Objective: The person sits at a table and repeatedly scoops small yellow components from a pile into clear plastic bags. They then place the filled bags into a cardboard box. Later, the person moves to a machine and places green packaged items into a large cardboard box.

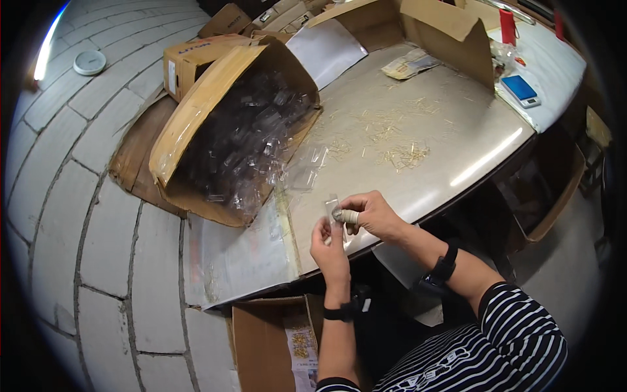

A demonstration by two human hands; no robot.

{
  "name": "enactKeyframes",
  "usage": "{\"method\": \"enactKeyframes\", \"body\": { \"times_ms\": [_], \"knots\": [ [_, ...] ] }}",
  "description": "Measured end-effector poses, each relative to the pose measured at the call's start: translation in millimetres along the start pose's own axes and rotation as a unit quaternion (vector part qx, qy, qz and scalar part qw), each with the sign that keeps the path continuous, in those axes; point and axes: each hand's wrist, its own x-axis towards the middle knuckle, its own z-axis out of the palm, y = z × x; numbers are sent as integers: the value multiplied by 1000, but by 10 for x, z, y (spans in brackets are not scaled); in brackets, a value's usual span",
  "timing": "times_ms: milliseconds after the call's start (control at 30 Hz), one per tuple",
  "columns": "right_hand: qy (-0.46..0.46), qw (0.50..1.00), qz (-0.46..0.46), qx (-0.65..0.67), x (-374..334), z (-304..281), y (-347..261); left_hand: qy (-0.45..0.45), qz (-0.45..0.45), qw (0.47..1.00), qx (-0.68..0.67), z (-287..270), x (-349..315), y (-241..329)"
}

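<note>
Near the table's front edge, my left hand (331, 250) grips a small clear plastic case (332, 200) upright between thumb and fingers. My right hand (375, 214) meets it from the right, fingers pinched against the case; whatever lies between those fingertips is hidden. Pale tape wraps a finger of the right hand. Just beyond the hands, several more clear plastic pieces (309, 171) lie on the table (353, 140). Thin gold-coloured pins (405, 155) are scattered farther right.
A tilted open carton (171, 140) full of clear plastic cases stands left of the hands. An open cardboard box (251, 340) sits below the table edge. At the far right are a small scale (520, 89) with a blue top and a red cylinder (507, 27).
</note>
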Motion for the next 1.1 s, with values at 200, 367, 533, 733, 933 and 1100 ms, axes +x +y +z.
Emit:
{"method": "enactKeyframes", "body": {
  "times_ms": [200,367,533,733,933,1100],
  "knots": [
    [-33,996,25,75,-332,-67,124,-97,-132,971,-175,-51,-463,88],
    [-51,992,18,117,-372,-76,244,-112,-157,953,-235,-59,-556,146],
    [-24,999,40,6,-447,-258,175,-133,-187,961,-153,37,-550,81],
    [-99,948,-267,-140,-592,-12,357,-167,74,963,198,-281,-484,-406],
    [-17,953,-223,-206,-920,-288,436,-219,-45,974,29,226,-832,145],
    [-67,980,-73,-174,-1240,-401,218,-297,82,947,88,251,-874,47]
  ]
}}
